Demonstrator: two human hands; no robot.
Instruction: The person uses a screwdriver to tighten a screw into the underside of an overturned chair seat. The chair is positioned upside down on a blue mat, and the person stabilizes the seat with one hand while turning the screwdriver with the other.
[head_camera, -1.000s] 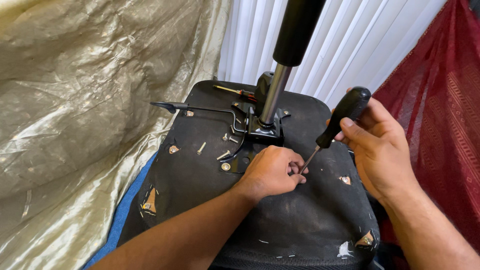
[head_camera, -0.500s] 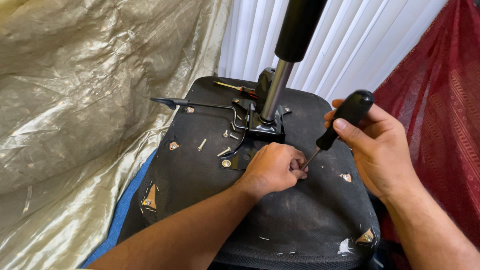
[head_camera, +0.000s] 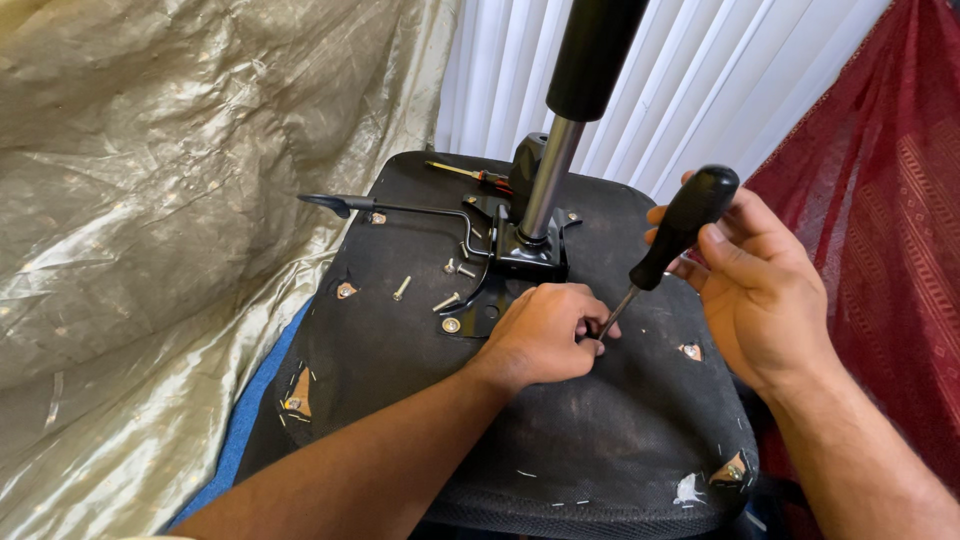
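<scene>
Two hands work on the underside of an upturned chair seat (head_camera: 600, 440), black and worn, with torn patches along its edge. The right hand (head_camera: 760, 290) is closed around the black handle of a screwdriver (head_camera: 672, 240); its long axis slopes down and leftward, handle high at the right, thin shaft descending to a tip that disappears at the left hand's fingers. The left hand (head_camera: 545, 335) lies curled on the seat just below the black mounting plate (head_camera: 520, 265), fingers pinched narrow at the screwdriver tip; what they pinch is hidden, so whether a screw is held cannot be told. The left hand is the nearer one to the plate; the right stands up and off to the right of it. A gas-lift column (head_camera: 560, 130), silver below and black above, rises from the plate. Loose screws (head_camera: 447, 300) lie on the seat left of the plate, beside a black lever (head_camera: 390, 208). A second, smaller screwdriver (head_camera: 465, 173) rests at the far edge. No packages, labels or signs are visible; gold cloth (head_camera: 150, 250) lies left, red cloth (head_camera: 890, 170) right.
</scene>
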